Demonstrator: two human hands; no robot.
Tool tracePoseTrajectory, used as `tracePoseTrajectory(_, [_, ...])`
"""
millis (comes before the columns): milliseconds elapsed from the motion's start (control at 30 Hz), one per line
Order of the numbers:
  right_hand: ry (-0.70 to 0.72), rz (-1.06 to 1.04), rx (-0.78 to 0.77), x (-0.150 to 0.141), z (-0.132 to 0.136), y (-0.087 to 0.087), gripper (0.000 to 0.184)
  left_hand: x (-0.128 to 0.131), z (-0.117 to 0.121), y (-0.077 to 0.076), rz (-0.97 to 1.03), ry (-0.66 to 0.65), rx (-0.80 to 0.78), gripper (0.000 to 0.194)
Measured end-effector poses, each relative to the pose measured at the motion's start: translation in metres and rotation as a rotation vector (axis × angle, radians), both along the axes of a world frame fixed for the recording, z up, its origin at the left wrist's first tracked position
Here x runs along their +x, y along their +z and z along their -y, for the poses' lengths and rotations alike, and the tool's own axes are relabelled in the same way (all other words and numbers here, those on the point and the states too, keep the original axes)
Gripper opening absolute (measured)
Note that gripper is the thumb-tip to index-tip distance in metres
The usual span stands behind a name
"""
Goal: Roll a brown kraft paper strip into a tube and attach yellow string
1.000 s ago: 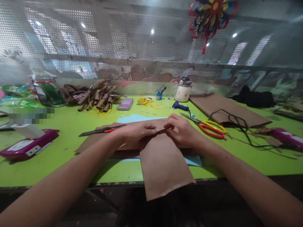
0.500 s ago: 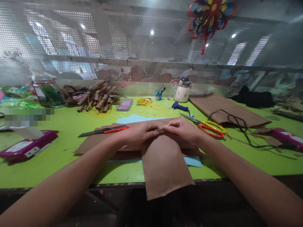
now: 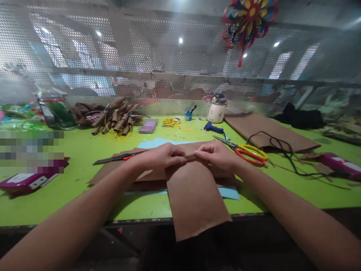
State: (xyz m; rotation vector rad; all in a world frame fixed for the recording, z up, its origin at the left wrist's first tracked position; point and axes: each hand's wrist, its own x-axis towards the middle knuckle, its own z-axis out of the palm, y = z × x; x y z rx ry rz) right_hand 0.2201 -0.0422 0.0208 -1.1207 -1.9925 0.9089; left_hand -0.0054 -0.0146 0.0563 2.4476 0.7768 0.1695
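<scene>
Hands: two bare; the left hand pinched the rolled upper edge of the paper strip between thumb and fingers; the right hand pinched the same edge just beside it.
Paper strip: one, brown, matte; at the clock's centre, lower end past the table's near edge towards 6 o'clock.
Layers beneath: brown sheets over pale blue sheets; exact number not discernible.
Cutting tools: one pair of scissors, red and yellow loops, at 3 o'clock; one red-and-black tool at 9 o'clock.
Tubes: several rolled brown tubes with yellow string, at 10 o'clock.
One o'clock: one blue glue gun; farther off, one cream flask.
Surface and room: smooth green table; perforated screen behind; one petalled ornament hung above.
</scene>
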Motion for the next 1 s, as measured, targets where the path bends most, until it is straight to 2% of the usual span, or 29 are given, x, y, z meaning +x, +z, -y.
tracePoseTrajectory(167, [0.08,0.086,0.122,0.0,0.001,0.003,0.025,0.001,0.002,-0.004,-0.01,0.022,0.082,0.031])
tracePoseTrajectory(367, [0.092,0.138,0.184,0.002,0.001,0.003,0.026,0.001,0.002,-0.002,-0.014,0.026,0.106,0.032])
tracePoseTrajectory(433, [0.103,0.098,0.161,0.006,0.0,0.003,0.028,-0.002,0.0,0.0,0.001,0.011,0.031,0.035])
tracePoseTrajectory(567, [0.071,0.066,0.083,0.013,-0.005,0.003,0.031,-0.007,-0.002,0.002,0.038,-0.006,-0.227,0.037])
tracePoseTrajectory(633, [0.058,0.07,0.062,0.015,-0.007,0.002,0.031,-0.009,-0.003,0.001,0.06,0.023,-0.269,0.034])
tracePoseTrajectory(767, [0.076,0.067,0.042,0.014,-0.008,0.0,0.03,-0.008,-0.004,-0.001,0.045,0.047,-0.223,0.031])
tracePoseTrajectory(933, [0.097,0.031,-0.054,0.013,-0.009,-0.004,0.033,-0.008,-0.005,-0.001,0.023,0.084,-0.101,0.027])
tracePoseTrajectory(1000, [0.116,0.073,-0.003,0.013,-0.009,-0.003,0.033,-0.008,-0.005,-0.002,0.004,0.1,-0.091,0.024])
